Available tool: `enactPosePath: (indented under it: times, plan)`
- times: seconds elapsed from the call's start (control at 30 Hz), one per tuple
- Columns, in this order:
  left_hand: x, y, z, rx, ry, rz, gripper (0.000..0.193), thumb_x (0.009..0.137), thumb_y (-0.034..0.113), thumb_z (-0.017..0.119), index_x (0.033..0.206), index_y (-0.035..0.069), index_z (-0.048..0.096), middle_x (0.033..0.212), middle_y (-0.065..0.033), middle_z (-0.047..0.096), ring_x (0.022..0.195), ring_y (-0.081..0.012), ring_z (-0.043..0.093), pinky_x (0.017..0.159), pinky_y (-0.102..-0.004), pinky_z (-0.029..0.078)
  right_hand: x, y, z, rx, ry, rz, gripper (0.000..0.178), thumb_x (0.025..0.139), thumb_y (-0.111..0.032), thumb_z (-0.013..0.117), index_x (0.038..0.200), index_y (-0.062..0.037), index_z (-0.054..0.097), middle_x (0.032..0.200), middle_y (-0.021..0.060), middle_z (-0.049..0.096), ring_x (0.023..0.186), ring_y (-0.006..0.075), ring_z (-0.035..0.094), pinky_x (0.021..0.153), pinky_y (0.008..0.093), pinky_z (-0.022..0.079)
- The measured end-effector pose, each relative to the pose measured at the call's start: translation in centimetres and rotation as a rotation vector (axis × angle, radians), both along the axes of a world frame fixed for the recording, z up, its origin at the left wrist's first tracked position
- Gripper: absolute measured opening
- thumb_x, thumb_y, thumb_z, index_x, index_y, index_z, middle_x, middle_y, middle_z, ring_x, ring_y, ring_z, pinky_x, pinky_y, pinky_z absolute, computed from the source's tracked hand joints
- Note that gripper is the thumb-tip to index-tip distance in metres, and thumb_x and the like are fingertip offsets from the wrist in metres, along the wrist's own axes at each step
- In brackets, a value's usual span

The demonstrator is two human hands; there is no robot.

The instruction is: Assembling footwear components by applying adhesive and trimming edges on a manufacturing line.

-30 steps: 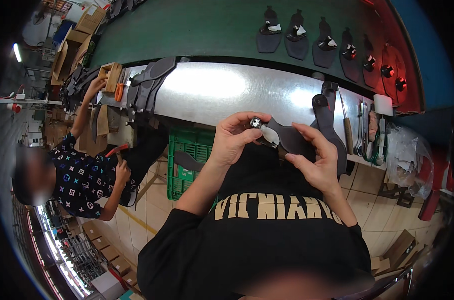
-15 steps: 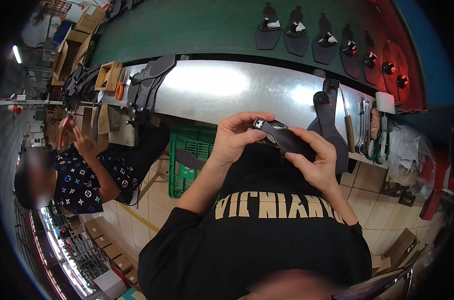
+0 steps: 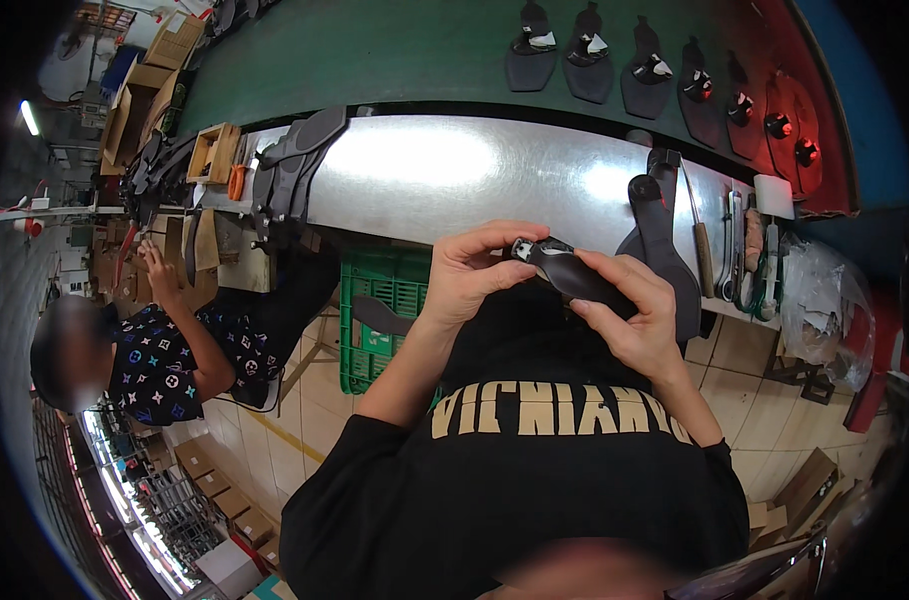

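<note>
A black sandal sole (image 3: 582, 283) with a shiny strap end is held between both hands, in front of the metal bench's near edge. My left hand (image 3: 471, 272) pinches the shiny end with thumb and forefinger. The other end is gripped by my right hand (image 3: 634, 312), its thumb below and fingers above. Part of the sole is hidden behind the right fingers. More black sandal soles (image 3: 664, 225) lie on the bench just beyond my right hand.
The metal bench (image 3: 414, 180) runs across, with a stack of soles (image 3: 299, 165) at left. Sandals (image 3: 586, 65) line the green belt (image 3: 374, 60). Hand tools (image 3: 734, 250) and a plastic bag (image 3: 819, 310) are at right. A green crate (image 3: 364, 350) stands below; a co-worker (image 3: 174, 360) sits left.
The sole has turned slightly in my hands, showing more of its smooth dark face. At left, the co-worker's raised hand has shifted away from a red-handled tool.
</note>
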State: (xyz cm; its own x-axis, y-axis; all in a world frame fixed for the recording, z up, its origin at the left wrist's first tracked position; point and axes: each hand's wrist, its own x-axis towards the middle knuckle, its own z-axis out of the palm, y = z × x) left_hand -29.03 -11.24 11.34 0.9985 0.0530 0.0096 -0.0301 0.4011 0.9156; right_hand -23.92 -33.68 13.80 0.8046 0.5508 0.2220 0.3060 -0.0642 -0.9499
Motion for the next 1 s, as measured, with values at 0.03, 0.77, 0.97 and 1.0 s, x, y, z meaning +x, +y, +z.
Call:
enactPosePath:
  times: [0.03, 0.77, 0.97, 1.0]
  plan:
    - [0.0, 0.0, -0.1, 0.02, -0.038, -0.001, 0.035, 0.079, -0.01, 0.069, 0.113, -0.002, 0.068, 0.114, -0.015, 0.067, 0.098, -0.0175, 0.066, 0.08, -0.0248, 0.056, 0.0, 0.0, 0.1, -0.001, 0.004, -0.004, 0.044, 0.073, -0.001, 0.075, 0.116, 0.0011, 0.066, 0.092, 0.0134, 0.068, 0.082, 0.0207, 0.064, 0.074, 0.0289, 0.049]
    - [-0.1, 0.4, -0.3, 0.22, -0.11, -0.226, 0.04, 0.079, -0.015, 0.057, 0.116, -0.003, 0.067, 0.13, -0.0218, 0.059, 0.109, -0.0221, 0.064, 0.086, -0.0271, 0.055, -0.1, 0.3, 1.0, -0.221, -0.314, 0.023, 0.043, 0.072, -0.005, 0.075, 0.114, -0.0016, 0.065, 0.085, 0.0127, 0.064, 0.078, 0.03, 0.063, 0.068, 0.036, 0.051]
    - [-0.5, -1.1, 0.0, 0.146, 0.084, -0.106, 0.042, 0.081, -0.012, 0.057, 0.12, -0.001, 0.066, 0.126, -0.0174, 0.063, 0.102, -0.0159, 0.066, 0.08, -0.0239, 0.057, 0.2, 0.4, -0.3, -0.159, -0.145, 0.039, 0.042, 0.073, -0.005, 0.073, 0.114, -0.0005, 0.063, 0.088, 0.0141, 0.065, 0.079, 0.0315, 0.064, 0.071, 0.0383, 0.051]
    - [-0.5, -1.2, -0.2, 0.182, 0.128, -0.114, 0.042, 0.082, -0.011, 0.057, 0.122, 0.001, 0.065, 0.126, -0.015, 0.063, 0.1, -0.0132, 0.065, 0.078, -0.0229, 0.057, 0.1, 0.6, -0.7, -0.12, -0.109, -0.012, 0.041, 0.074, -0.005, 0.073, 0.113, -0.0013, 0.063, 0.088, 0.0138, 0.066, 0.079, 0.0311, 0.065, 0.07, 0.0378, 0.051]
